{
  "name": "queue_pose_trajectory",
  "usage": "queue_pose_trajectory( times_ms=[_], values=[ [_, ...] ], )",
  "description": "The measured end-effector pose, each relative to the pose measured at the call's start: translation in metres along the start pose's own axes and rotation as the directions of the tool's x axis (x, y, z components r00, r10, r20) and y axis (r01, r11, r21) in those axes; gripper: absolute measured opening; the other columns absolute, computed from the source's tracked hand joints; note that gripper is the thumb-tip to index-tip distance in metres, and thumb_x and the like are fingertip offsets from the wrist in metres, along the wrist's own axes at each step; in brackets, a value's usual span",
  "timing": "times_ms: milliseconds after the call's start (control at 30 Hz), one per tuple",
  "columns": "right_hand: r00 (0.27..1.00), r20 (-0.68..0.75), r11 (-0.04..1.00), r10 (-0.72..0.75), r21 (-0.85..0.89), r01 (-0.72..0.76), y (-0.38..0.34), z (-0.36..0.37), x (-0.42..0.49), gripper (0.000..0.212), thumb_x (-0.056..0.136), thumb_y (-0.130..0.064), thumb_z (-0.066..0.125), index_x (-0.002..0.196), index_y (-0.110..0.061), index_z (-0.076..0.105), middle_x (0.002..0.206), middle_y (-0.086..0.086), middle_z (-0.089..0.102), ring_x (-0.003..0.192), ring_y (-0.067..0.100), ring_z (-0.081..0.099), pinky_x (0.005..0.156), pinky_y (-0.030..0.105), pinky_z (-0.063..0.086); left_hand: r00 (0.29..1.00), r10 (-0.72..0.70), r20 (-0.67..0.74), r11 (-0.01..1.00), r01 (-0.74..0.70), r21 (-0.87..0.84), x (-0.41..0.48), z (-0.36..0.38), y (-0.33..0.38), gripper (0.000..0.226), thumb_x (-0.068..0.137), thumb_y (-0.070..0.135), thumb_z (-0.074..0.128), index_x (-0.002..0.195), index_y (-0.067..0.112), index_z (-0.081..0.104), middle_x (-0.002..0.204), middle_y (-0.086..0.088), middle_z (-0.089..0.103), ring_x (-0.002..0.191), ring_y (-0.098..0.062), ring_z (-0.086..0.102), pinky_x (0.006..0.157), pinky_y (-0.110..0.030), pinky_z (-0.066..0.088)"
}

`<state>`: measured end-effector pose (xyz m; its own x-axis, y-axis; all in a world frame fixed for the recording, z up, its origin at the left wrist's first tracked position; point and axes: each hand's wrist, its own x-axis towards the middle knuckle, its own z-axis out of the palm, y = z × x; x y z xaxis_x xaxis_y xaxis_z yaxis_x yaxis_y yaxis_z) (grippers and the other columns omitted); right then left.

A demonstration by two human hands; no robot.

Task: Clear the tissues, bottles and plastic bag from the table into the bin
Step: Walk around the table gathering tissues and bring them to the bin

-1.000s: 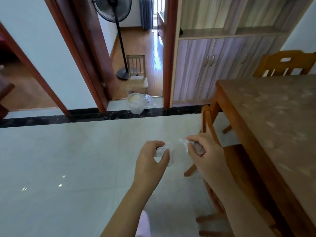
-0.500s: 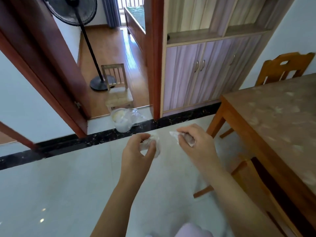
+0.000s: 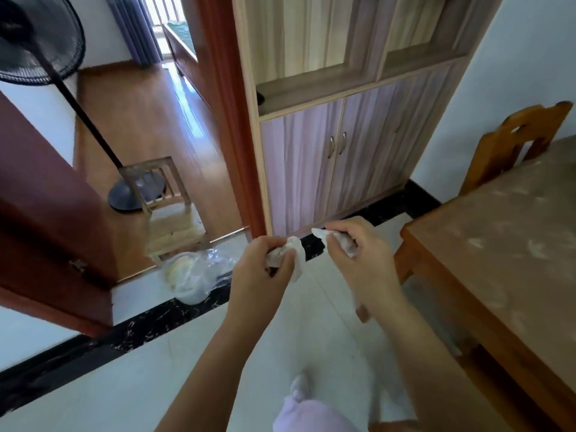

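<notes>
Left hand is curled round a crumpled white tissue, with thumb and fingers closed on it. Right hand pinches a second tissue, a white corner sticking out towards the left. Both hands are held out in front at about the same height, close together but not touching, over the pale floor.

What looks like the bin, a small round tub lined with clear plastic, sits on the floor at the doorway, just in front of a low wooden stool. It lies ahead, to the left of both hands and below them, with its mouth facing up. The left hand is the nearer, so its tissue would likely drop first; the right must cross further left. Neither wad nor bin has a clear long axis.

The table stands off to the right, with a cabinet ahead.

No brand, label or writing can be read anywhere.
</notes>
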<state>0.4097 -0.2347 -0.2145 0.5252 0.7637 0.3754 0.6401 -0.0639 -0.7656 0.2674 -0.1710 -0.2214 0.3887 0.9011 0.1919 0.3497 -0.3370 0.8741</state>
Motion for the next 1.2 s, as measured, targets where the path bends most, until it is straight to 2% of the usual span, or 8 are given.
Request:
queue_pose_trajectory(
  times_ms=[133,300,433,700,867,1067,1133,1200],
  values=[
    [0.995,-0.094,1.000,0.023,-0.018,-0.024,0.023,-0.002,0.074,0.014,0.080,-0.002,0.062,0.092,-0.006,0.066,0.088,-0.001,0.060,0.082,-0.003,0.049,0.071,-0.002,0.036,0.998,0.040,0.057,0.999,-0.041,0.007,0.083,0.025,0.002,0.012,0.082,0.022,0.063,0.093,0.021,0.060,0.087,0.007,0.062,0.079,-0.005,0.056,0.066,-0.019,0.045],
    [0.987,-0.149,0.998,0.063,-0.021,-0.066,0.055,0.002,0.137,0.014,0.079,0.001,0.063,0.089,-0.007,0.067,0.084,0.005,0.063,0.079,0.000,0.052,0.070,-0.001,0.038,0.990,0.062,0.126,0.997,-0.055,-0.063,0.159,0.067,-0.005,0.013,0.080,0.019,0.064,0.087,0.028,0.058,0.082,0.014,0.060,0.077,0.005,0.054,0.064,-0.005,0.039],
    [0.969,-0.203,0.987,0.139,-0.052,-0.152,0.092,0.008,0.193,0.014,0.081,-0.001,0.063,0.089,-0.011,0.066,0.085,0.002,0.063,0.081,-0.007,0.053,0.068,-0.002,0.037,0.968,0.084,0.237,0.991,-0.057,-0.122,0.234,0.105,-0.015,0.007,0.082,0.021,0.063,0.087,0.026,0.060,0.082,0.008,0.064,0.075,0.001,0.057,0.064,-0.007,0.041],
    [0.930,-0.329,0.965,0.167,-0.139,-0.222,0.135,0.022,0.346,0.011,0.080,-0.003,0.064,0.089,-0.009,0.066,0.083,0.004,0.062,0.075,0.006,0.053,0.066,0.008,0.041,0.896,0.189,0.402,0.974,-0.118,-0.195,0.410,0.159,-0.005,0.014,0.083,0.018,0.062,0.081,0.031,0.057,0.084,0.008,0.064,0.077,0.001,0.058,0.062,-0.009,0.044],
    [0.876,-0.442,0.939,0.193,-0.176,-0.296,0.174,0.003,0.405,0.011,0.079,-0.004,0.064,0.089,-0.009,0.066,0.084,0.003,0.061,0.075,0.004,0.053,0.068,0.006,0.041,0.815,0.260,0.518,0.957,-0.146,-0.250,0.483,0.222,0.011,0.007,0.083,0.013,0.063,0.089,0.017,0.062,0.086,0.001,0.066,0.081,-0.010,0.061,0.070,-0.028,0.051],
    [0.755,-0.607,0.847,0.248,-0.242,-0.473,0.240,-0.059,0.442,0.012,0.078,-0.001,0.065,0.089,-0.005,0.066,0.082,0.003,0.060,0.072,0.005,0.052,0.068,0.003,0.040,0.691,0.384,0.612,0.917,-0.210,-0.339,0.534,0.324,0.046,0.014,0.082,0.011,0.064,0.084,0.024,0.059,0.079,0.008,0.064,0.075,0.000,0.058,0.062,-0.014,0.045],
    [0.716,-0.650,0.821,0.256,-0.245,-0.516,0.267,-0.087,0.455,0.011,0.079,-0.002,0.064,0.089,-0.005,0.065,0.079,0.001,0.058,0.068,0.004,0.051,0.065,0.010,0.045,0.648,0.427,0.631,0.899,-0.234,-0.369,0.548,0.369,0.063,0.019,0.082,0.011,0.064,0.082,0.029,0.057,0.077,0.010,0.063,0.073,0.001,0.057,0.060,-0.012,0.043],
    [0.682,-0.674,0.813,0.284,-0.208,-0.544,0.295,-0.112,0.469,0.010,0.080,-0.003,0.063,0.089,-0.005,0.064,0.080,0.002,0.057,0.068,0.010,0.055,0.059,0.027,0.053,0.615,0.451,0.647,0.889,-0.240,-0.390,0.560,0.415,0.080,0.017,0.082,0.013,0.065,0.082,0.029,0.058,0.079,0.007,0.064,0.073,-0.001,0.057,0.061,-0.014,0.044]
  ],
)
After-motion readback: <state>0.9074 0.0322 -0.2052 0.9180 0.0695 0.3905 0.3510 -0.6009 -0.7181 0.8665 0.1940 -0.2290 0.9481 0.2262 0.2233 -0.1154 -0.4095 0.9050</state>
